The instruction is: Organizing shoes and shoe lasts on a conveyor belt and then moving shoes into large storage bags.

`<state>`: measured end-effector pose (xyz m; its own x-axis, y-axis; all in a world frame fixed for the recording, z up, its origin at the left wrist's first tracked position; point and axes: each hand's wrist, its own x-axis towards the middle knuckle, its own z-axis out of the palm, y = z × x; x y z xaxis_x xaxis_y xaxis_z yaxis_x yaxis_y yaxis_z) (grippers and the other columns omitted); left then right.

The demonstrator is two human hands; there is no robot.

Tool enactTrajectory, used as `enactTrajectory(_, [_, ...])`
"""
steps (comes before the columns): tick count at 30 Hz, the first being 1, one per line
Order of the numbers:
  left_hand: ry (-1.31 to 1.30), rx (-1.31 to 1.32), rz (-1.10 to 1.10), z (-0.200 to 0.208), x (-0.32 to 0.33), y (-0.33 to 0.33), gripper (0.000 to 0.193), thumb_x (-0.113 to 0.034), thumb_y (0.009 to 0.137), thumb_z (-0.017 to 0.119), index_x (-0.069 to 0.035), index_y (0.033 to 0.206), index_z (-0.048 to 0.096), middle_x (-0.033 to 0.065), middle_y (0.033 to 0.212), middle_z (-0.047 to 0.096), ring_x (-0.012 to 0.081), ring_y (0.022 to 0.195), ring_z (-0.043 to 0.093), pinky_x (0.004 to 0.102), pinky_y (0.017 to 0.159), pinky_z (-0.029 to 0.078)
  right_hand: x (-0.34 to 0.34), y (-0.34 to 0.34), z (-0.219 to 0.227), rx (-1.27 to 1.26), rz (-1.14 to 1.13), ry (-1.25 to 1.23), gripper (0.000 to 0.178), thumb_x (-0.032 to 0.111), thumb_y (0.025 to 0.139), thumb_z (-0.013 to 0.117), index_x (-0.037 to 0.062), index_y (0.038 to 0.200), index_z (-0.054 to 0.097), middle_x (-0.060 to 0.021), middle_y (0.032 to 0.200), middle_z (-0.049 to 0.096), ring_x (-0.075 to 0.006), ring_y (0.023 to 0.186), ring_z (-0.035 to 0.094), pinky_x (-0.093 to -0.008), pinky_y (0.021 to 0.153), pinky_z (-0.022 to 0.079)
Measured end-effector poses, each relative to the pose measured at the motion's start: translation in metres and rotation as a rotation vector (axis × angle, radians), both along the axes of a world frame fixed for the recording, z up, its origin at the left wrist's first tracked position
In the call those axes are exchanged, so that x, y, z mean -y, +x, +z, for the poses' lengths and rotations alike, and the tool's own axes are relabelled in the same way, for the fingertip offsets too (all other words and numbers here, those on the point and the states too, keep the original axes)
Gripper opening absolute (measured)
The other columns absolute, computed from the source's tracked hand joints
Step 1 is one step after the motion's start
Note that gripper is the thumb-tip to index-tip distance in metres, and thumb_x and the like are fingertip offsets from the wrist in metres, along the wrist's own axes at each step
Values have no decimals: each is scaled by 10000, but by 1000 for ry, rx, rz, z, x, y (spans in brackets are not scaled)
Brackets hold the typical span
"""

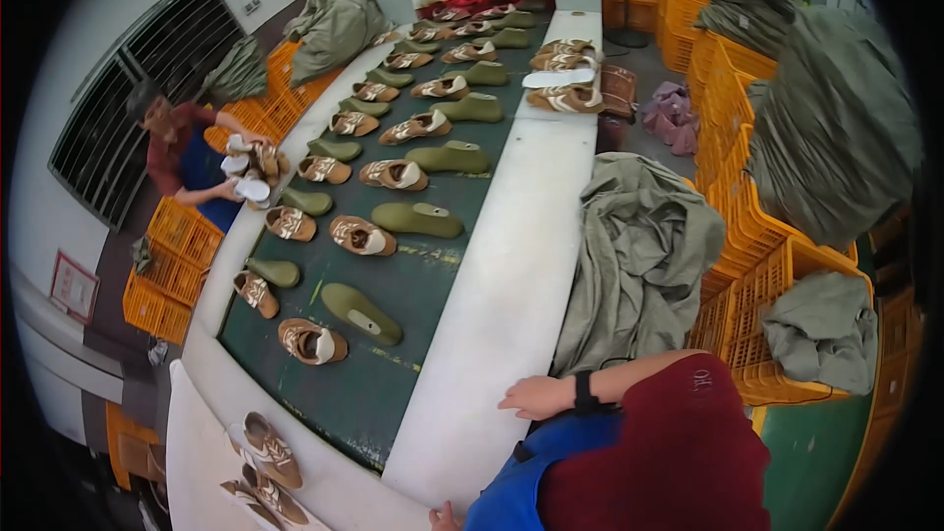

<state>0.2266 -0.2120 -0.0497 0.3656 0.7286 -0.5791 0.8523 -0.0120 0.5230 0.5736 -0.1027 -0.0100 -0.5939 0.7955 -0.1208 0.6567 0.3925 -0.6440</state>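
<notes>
My right hand (536, 398), with a black band on the wrist, rests with its fingers laid out on the white ledge (472, 334) beside the conveyor, holding nothing. At the lower edge my left hand (445, 518) shows only in part. Its visible fingers are apart at the ledge's near end, with nothing seen in them. On the dark green belt (383, 413) lie rows of brown-and-white sneakers and olive shoe lasts. Closest are a sneaker (312, 341) and a shoe last (362, 314). Several more sneakers (273, 449) stand on the white surface at the lower left.
Across the belt a co-worker (202, 152) holds a bunch of shoes (258, 167). A crumpled grey-green cloth (639, 246) lies right of the ledge. Orange crates (728, 177) and bulky covered bundles (836, 128) line the right side. Shoes (565, 98) sit farther up the ledge.
</notes>
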Motion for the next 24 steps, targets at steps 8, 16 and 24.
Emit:
enactTrajectory(8, [-361, 693, -413, 93, -13, 240, 560, -224, 862, 565, -47, 1349, 351, 126, 1379, 339, 275, 1219, 382, 374, 1006, 333, 155, 83, 11, 10, 183, -298, 244, 200, 724, 616, -6, 849, 578, -188, 782, 616, -371, 792, 609, -450, 673, 489])
enactTrajectory(16, [-751, 1407, -728, 202, -40, 431, 492, -230, 918, 489, -29, 1344, 347, 84, 1351, 384, 170, 1231, 385, 306, 1026, 311, 100, 58, 78, 184, 261, -516, 265, 225, 785, 602, -22, 879, 605, -196, 809, 626, -353, 811, 612, -413, 696, 478])
enactTrajectory(24, [152, 463, -442, 167, -82, 147, 490, -290, 871, 536, -91, 1306, 430, 175, 1224, 512, 272, 1110, 508, 356, 964, 387, 26, 0, 95, -8, 562, -649, 280, 248, 794, 600, -18, 880, 613, -191, 811, 630, -346, 808, 613, -407, 696, 477])
